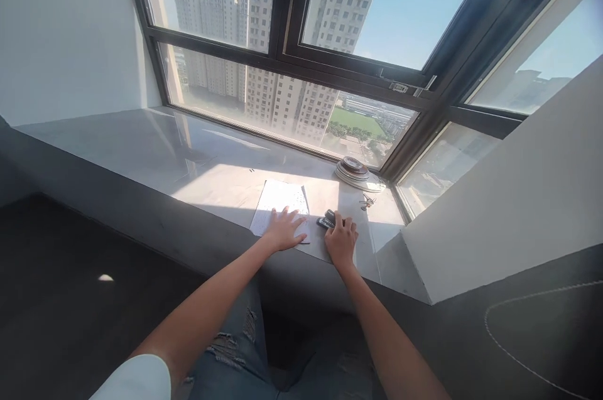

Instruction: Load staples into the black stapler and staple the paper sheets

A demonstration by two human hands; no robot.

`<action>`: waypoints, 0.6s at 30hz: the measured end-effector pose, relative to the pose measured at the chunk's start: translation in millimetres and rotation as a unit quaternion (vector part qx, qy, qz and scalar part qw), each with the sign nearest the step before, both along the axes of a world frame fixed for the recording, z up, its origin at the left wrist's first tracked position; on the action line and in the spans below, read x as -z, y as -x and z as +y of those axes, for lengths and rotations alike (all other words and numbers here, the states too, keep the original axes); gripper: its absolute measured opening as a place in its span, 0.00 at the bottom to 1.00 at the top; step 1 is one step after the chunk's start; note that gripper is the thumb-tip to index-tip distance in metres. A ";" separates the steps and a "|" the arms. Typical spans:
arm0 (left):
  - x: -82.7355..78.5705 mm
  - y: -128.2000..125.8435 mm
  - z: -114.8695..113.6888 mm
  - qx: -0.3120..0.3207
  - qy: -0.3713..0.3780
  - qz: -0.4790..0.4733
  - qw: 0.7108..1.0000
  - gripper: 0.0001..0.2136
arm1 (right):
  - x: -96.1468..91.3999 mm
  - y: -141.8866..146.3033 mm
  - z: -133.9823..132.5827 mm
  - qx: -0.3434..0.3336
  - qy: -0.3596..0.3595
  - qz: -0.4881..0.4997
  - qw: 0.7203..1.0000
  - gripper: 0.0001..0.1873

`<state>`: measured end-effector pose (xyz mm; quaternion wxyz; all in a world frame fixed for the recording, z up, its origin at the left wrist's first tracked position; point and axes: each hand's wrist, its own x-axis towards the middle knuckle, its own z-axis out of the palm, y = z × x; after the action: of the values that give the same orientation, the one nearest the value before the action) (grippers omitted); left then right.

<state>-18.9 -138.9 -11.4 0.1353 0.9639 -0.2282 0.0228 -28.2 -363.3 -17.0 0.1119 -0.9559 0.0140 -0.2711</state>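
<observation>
My left hand (285, 230) lies flat with its fingers spread on white sheets of paper (281, 194) covered in handwriting. The sheets rest near the front edge of the window sill. To the right of the paper, my right hand (342, 239) is wrapped round a black stapler (326, 221) with white lettering. Its front end points left, towards the paper, and its rear is hidden under my fingers. A small gap separates the stapler from the paper's right edge.
A stack of round plate-like things (360, 184) stands in the sill's far right corner. Before it lies a small metallic object (367, 201), perhaps keys. Two tiny dark marks (252, 170) show behind the paper. A dark-framed window (282, 67) rises behind the sill (211, 136).
</observation>
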 end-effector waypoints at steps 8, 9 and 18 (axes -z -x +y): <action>-1.9 6.2 -45.2 0.017 0.017 0.019 1.000 0.36 | 7.1 -15.5 -14.1 -0.018 -0.175 -0.015 0.984 0.19; -1.6 5.3 -52.2 0.008 0.026 0.020 0.999 0.37 | 7.2 -19.2 -16.1 -0.022 -0.199 -0.035 0.979 0.17; -7.8 -5.0 -64.5 0.034 0.068 0.060 0.995 0.34 | -49.9 -85.0 -9.0 -0.069 -0.304 -0.262 0.914 0.19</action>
<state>-13.9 -203.3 -3.6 0.2147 0.9437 -0.2505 -0.0244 56.8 -372.3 32.9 0.4150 -0.7693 -0.0004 -0.4858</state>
